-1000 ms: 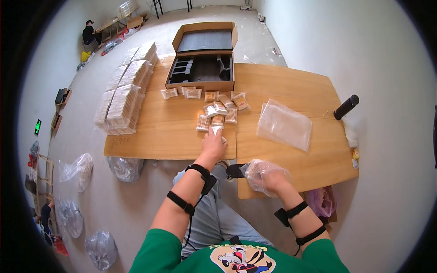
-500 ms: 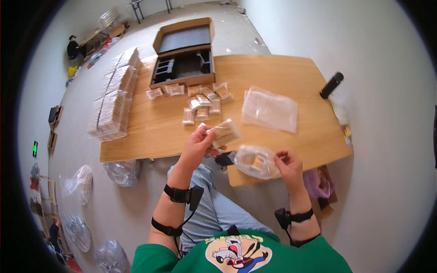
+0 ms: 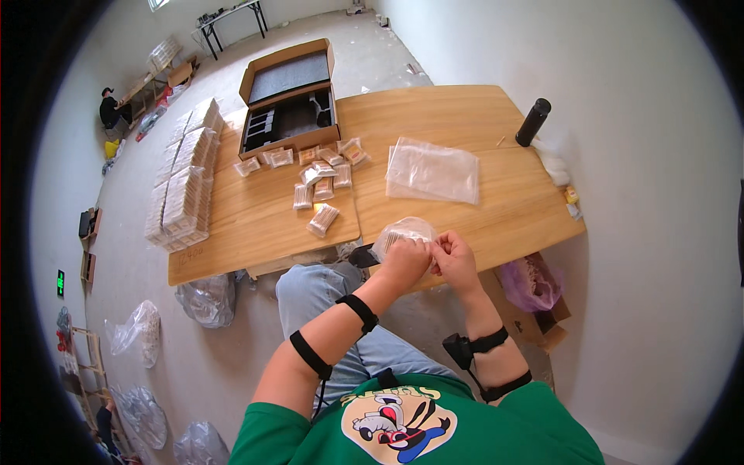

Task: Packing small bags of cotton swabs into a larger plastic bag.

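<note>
A clear plastic bag (image 3: 408, 229) with small packs of thin sticks inside lies at the table's near edge. Both hands meet at its near right side. My left hand (image 3: 409, 259) is closed over the bag, with its fingertips hidden. My right hand (image 3: 457, 263) pinches the bag's edge beside it. To the left, one clear pack of thin sticks (image 3: 323, 220), which look like cotton swabs, lies by itself. Several similar packs (image 3: 324, 188) are scattered beyond it.
An open cardboard box (image 3: 335, 128) with black foam stands at the back. Wrapped stacks of packs (image 3: 184, 198) line the left edge. Flat clear bags (image 3: 434, 172) lie right of centre, and a black bottle (image 3: 533, 122) stands at the far right. A purple bag (image 3: 531, 285) sits below the table.
My left hand has moved right, from holding a stick pack above the table to the bag beside my right hand. That pack no longer shows in its fingers. The view has shifted slightly.
</note>
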The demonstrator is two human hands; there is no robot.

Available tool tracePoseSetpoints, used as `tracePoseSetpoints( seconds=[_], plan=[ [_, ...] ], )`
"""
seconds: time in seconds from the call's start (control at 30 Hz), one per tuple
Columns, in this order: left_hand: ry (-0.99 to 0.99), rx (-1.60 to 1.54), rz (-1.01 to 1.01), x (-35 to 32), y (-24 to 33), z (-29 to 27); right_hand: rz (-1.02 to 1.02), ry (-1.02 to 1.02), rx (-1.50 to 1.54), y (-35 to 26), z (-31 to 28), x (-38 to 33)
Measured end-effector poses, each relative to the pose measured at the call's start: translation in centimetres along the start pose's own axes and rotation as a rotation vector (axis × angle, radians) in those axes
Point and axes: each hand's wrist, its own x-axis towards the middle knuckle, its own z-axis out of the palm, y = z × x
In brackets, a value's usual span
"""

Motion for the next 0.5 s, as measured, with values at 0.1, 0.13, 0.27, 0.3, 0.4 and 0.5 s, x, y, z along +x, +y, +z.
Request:
tracePoseSetpoints(
  seconds=[0.1, 0.13, 0.27, 0.3, 0.4, 0.5],
  plan=[
    [0.006, -0.153, -0.080, -0.9, 0.2, 2.4, -0.016, -0.001, 0.007, 0.4, -0.5, -0.1],
    [0.004, -0.154, -0.075, -1.0, 0.1, 2.4, 0.015, 0.016, 0.016, 0.6, -0.8, -0.1],
    [-0.048, -0.245, -0.058, -0.9, -0.9, 2.6, 0.018, 0.001, 0.060, 0.6, -0.4, 0.1],
    [0.033, -0.249, -0.017, -0.5, -1.6, 3.2, 0.007, 0.016, 0.046, 0.3, 0.1, 0.3],
    [-0.185, -0.416, -0.149, 1.7, -2.0, 5.2, -0.012, 0.041, 0.019, 0.0, 0.6, 0.7],
    [-0.173, -0.469, -0.192, 1.9, -1.8, 5.1, -0.042, 0.076, 0.050, 0.5, 0.3, 1.5]
  ],
)
